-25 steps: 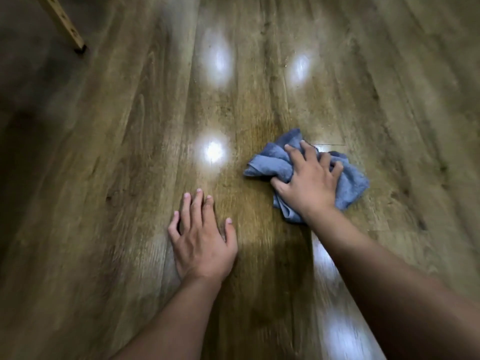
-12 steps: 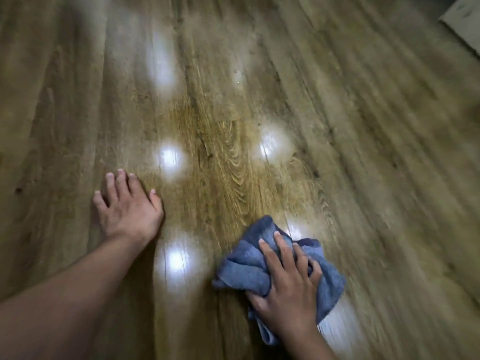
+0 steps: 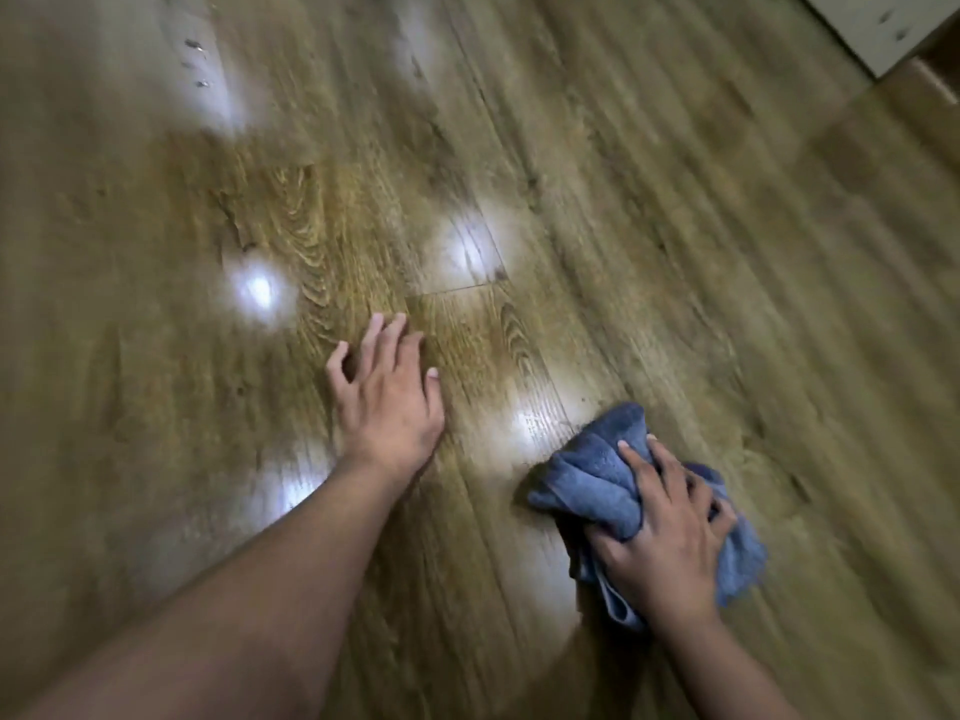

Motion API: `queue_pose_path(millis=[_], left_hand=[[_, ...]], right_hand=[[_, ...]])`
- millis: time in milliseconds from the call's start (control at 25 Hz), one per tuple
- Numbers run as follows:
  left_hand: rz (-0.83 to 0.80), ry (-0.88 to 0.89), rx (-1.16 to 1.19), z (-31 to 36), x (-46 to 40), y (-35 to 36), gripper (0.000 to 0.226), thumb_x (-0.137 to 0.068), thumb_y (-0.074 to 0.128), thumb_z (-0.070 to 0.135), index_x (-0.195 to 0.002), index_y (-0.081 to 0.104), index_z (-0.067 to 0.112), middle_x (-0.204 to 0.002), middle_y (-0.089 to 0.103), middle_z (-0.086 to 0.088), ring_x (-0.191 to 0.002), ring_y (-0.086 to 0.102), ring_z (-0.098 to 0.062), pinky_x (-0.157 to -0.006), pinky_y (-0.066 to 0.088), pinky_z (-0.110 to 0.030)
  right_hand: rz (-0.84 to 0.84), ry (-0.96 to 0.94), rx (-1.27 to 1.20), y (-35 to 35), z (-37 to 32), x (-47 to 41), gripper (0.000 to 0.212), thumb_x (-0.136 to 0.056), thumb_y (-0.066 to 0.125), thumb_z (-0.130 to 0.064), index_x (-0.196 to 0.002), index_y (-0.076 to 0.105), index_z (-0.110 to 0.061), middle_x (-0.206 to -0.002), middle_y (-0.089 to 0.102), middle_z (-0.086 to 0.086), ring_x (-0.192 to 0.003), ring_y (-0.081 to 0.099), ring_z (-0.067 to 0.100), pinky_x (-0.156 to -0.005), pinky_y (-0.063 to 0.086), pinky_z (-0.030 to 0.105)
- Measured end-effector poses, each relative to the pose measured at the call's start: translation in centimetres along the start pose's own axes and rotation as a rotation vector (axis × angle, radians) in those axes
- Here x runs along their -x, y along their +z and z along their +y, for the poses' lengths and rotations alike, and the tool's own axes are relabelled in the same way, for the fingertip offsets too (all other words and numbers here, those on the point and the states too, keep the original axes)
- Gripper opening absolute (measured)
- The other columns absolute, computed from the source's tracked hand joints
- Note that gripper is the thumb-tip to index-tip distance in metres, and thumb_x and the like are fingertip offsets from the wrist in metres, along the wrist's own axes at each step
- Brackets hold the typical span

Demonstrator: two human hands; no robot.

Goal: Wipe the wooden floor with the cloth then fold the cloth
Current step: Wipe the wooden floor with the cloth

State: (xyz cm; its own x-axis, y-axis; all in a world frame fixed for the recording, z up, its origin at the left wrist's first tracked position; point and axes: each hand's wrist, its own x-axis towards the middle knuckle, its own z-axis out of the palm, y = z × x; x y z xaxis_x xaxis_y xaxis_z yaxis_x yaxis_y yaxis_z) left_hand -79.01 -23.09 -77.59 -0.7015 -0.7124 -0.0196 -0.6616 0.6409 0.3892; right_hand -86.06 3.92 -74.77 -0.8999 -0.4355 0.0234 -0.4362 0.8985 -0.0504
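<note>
A crumpled blue cloth (image 3: 592,475) lies bunched on the wooden floor (image 3: 649,241) at the lower right. My right hand (image 3: 670,532) presses down on top of it, fingers curled into its folds, covering the cloth's middle. My left hand (image 3: 387,392) is to the left of the cloth and apart from it, fingers spread, fingertips touching the boards, holding nothing. Both forearms reach in from the bottom edge.
Bright ceiling-light reflections (image 3: 257,293) dot the glossy boards. A pale white object (image 3: 878,23) with dark marks sits at the top right corner, beside a step or board edge (image 3: 930,80). Small specks (image 3: 195,65) lie on the floor at the upper left.
The view has swung to the right. My right hand has dragged the cloth back toward me and rightward. My left hand has lifted from flat onto its fingertips, now nearer the cloth.
</note>
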Motion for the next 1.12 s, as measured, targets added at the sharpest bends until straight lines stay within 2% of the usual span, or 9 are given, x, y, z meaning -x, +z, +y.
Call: queue_pose_path(millis=[120, 240, 400, 480, 600, 800, 960, 1120], left_hand=[[0.047, 0.023, -0.096, 0.4, -0.1, 1.0, 0.051, -0.095, 0.035, 0.042, -0.137, 0.052, 0.021, -0.158, 0.040, -0.003, -0.152, 0.023, -0.019, -0.116, 0.020, -0.053], [0.053, 0.014, -0.106, 0.7, 0.1, 0.8, 0.051, -0.093, 0.036, 0.041, -0.136, 0.054, 0.020, -0.156, 0.041, -0.004, -0.151, 0.025, -0.020, -0.115, 0.021, -0.053], [0.059, 0.014, -0.107, 0.8, 0.1, 0.7, 0.051, -0.093, 0.037, 0.041, -0.136, 0.053, 0.019, -0.156, 0.040, -0.004, -0.151, 0.025, -0.020, -0.115, 0.019, -0.053], [0.065, 0.015, -0.099, 0.9, 0.2, 0.7, 0.050, -0.093, 0.037, 0.040, -0.136, 0.053, 0.019, -0.156, 0.040, -0.003, -0.152, 0.024, -0.020, -0.116, 0.019, -0.053], [0.088, 0.023, -0.070, 0.9, 0.2, 0.7, 0.049, -0.094, 0.036, 0.036, -0.136, 0.054, 0.019, -0.156, 0.042, -0.003, -0.152, 0.025, -0.019, -0.116, 0.018, -0.052], [0.130, 0.045, -0.016, 0.4, 0.2, 0.9, 0.050, -0.087, 0.037, 0.028, -0.133, 0.056, 0.019, -0.155, 0.045, -0.003, -0.151, 0.027, -0.018, -0.116, 0.018, -0.053], [0.134, 0.043, -0.035, 0.2, 0.1, 1.0, 0.051, -0.087, 0.035, 0.029, -0.132, 0.055, 0.020, -0.155, 0.044, -0.002, -0.151, 0.026, -0.017, -0.117, 0.019, -0.053], [0.125, 0.036, -0.037, 0.5, 0.1, 0.9, 0.049, -0.087, 0.038, 0.028, -0.132, 0.056, 0.021, -0.154, 0.044, -0.002, -0.151, 0.026, -0.017, -0.117, 0.017, -0.052]], right_hand=[[-0.014, 0.052, 0.043, 0.4, 1.8, -3.8, 0.085, -0.059, 0.049, -0.069, -0.138, 0.050, -0.038, -0.150, 0.043, -0.004, -0.122, 0.042, 0.031, -0.102, 0.019, 0.047], [-0.001, 0.192, 0.079, 1.0, 1.6, -9.6, 0.084, -0.065, 0.046, -0.073, -0.141, 0.043, -0.037, -0.150, 0.039, -0.003, -0.122, 0.040, 0.035, -0.103, 0.024, 0.054], [0.031, 0.388, 0.020, 1.7, -2.6, -17.6, 0.077, -0.070, 0.045, -0.070, -0.136, 0.045, -0.031, -0.149, 0.040, 0.006, -0.126, 0.036, 0.041, -0.103, 0.024, 0.061], [0.033, 0.304, 0.021, 2.0, -5.4, -17.6, 0.078, -0.071, 0.050, -0.069, -0.139, 0.044, -0.032, -0.151, 0.038, 0.006, -0.127, 0.036, 0.041, -0.105, 0.023, 0.061], [0.005, 0.032, -0.003, 1.8, -8.3, -13.4, 0.083, -0.068, 0.055, -0.067, -0.144, 0.042, -0.035, -0.155, 0.036, 0.004, -0.129, 0.038, 0.039, -0.106, 0.021, 0.058], [-0.041, -0.161, -0.020, 1.3, -6.7, -1.5, 0.091, -0.059, 0.063, -0.067, -0.142, 0.045, -0.033, -0.154, 0.036, 0.002, -0.131, 0.039, 0.037, -0.102, 0.023, 0.056], [-0.040, -0.226, 0.000, 0.9, -0.9, 1.7, 0.088, -0.062, 0.059, -0.071, -0.141, 0.051, -0.033, -0.152, 0.041, 0.000, -0.127, 0.046, 0.036, -0.099, 0.027, 0.055], [-0.011, -0.074, 0.020, 0.6, 2.3, -3.4, 0.086, -0.059, 0.056, -0.069, -0.137, 0.056, -0.031, -0.148, 0.047, 0.002, -0.115, 0.047, 0.034, -0.095, 0.028, 0.052]])
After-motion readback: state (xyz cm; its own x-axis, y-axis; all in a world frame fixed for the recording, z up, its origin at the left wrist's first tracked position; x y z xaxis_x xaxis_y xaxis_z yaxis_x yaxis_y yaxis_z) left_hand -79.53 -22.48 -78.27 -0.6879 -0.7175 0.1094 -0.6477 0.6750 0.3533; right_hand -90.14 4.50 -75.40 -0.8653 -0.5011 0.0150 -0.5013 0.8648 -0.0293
